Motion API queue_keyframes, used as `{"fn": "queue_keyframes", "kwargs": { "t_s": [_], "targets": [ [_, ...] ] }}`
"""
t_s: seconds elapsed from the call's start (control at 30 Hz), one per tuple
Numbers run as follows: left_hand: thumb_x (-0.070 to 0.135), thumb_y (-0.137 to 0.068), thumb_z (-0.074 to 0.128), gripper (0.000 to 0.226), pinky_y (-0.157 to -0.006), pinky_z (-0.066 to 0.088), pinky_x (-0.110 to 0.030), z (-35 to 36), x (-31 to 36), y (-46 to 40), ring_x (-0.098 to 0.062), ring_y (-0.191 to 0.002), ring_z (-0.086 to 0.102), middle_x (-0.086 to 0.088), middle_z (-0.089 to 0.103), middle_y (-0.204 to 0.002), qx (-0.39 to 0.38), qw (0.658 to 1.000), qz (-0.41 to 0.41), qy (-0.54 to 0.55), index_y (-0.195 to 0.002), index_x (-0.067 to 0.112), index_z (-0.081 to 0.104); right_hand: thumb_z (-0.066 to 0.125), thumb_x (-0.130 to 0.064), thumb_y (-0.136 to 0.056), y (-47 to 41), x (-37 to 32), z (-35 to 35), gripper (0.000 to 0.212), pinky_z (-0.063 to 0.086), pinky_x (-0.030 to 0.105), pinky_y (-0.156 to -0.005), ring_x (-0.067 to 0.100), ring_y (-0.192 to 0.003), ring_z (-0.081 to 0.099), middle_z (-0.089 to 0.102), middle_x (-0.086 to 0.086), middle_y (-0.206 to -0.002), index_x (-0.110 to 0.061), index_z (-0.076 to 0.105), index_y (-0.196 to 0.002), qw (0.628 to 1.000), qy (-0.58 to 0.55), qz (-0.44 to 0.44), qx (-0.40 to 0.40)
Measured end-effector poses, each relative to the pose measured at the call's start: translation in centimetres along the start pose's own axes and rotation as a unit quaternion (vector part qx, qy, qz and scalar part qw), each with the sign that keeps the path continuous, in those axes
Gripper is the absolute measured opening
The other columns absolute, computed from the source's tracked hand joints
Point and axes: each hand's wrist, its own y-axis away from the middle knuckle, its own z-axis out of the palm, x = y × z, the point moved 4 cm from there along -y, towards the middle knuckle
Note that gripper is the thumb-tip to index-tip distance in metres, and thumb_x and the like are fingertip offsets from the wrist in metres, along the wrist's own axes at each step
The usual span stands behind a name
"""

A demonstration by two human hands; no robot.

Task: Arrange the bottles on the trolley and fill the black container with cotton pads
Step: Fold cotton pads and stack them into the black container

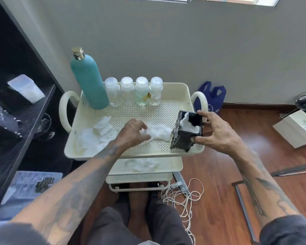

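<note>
The container [187, 131], tilted at the tray [184, 89] edge and pinched by the right hand [217, 131], could be tipped off if pads [157, 131] gripped by the left hand [131, 133] were pushed in hard.

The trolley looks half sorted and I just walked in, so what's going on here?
A person is stuffing cotton pads into the black container on the trolley's top tray. The right hand steadies the container, already partly filled. The left hand grips a clump of cotton beside it. More cotton lies loose at the tray's left. The teal bottle and four clear bottles stand lined up at the back.
</note>
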Motion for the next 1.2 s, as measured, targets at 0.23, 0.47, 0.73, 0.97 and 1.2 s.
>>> {"fn": "queue_keyframes", "kwargs": {
  "t_s": [0.23,0.47,0.73,0.97,1.2],
  "targets": [
    [0.021,-0.084,0.077,0.037,-0.084,0.049,-0.021,-0.2,-2.4,0.0,-0.016,-0.1,0.06,-0.001,0.06,-0.112,0.023,0.991,-0.001,0.129,-0.12,0.013,0.067,0.086,-0.019,-0.067,0.0,-0.2,0.1,0.085,0.04,-0.005,-0.065,-0.001,-0.098,0.057,0.052,-0.014,-0.12,-0.028,0.043,-0.14,1.0,0.005,0.004,0.003],
    [0.011,-0.085,0.077,0.028,-0.086,0.055,-0.024,-1.3,-5.7,2.0,-0.016,-0.101,0.067,-0.002,0.072,-0.11,-0.004,0.946,-0.028,0.323,-0.111,0.016,0.073,0.087,-0.016,-0.068,0.1,-1.7,0.9,0.085,0.049,0.005,-0.065,0.003,-0.109,0.057,0.054,-0.018,-0.117,-0.029,0.042,-0.14,0.999,-0.037,0.02,-0.011],
    [0.014,-0.07,0.089,0.029,-0.067,0.054,-0.015,-2.9,-6.8,3.9,-0.011,-0.081,0.07,-0.004,0.075,-0.09,0.064,0.949,-0.047,0.306,-0.096,0.018,0.076,0.082,-0.014,-0.074,-0.5,-5.1,3.2,0.089,0.053,0.022,-0.09,0.013,-0.127,0.051,0.043,-0.003,-0.146,-0.026,0.033,-0.147,0.998,0.006,0.004,-0.061],
    [-0.003,-0.079,0.078,0.031,-0.083,0.058,-0.03,-4.4,-8.5,5.6,-0.018,-0.095,0.074,-0.002,0.079,-0.094,0.075,0.918,-0.021,0.388,-0.102,0.017,0.075,0.067,-0.035,-0.085,1.7,-12.0,2.1,0.064,0.041,0.046,-0.107,0.023,-0.125,0.048,0.045,0.002,-0.14,-0.024,0.043,-0.143,0.977,0.096,-0.134,0.136],
    [-0.01,-0.078,0.075,0.036,-0.074,0.056,-0.026,-4.1,-8.5,5.8,-0.017,-0.088,0.073,-0.008,0.078,-0.091,0.077,0.902,-0.041,0.423,-0.106,0.012,0.072,0.055,-0.019,-0.095,-1.3,-15.0,13.1,0.04,0.043,0.035,-0.101,0.022,-0.116,0.053,0.049,0.004,-0.135,-0.022,0.053,-0.135,0.966,0.217,-0.109,-0.088]
  ]
}}
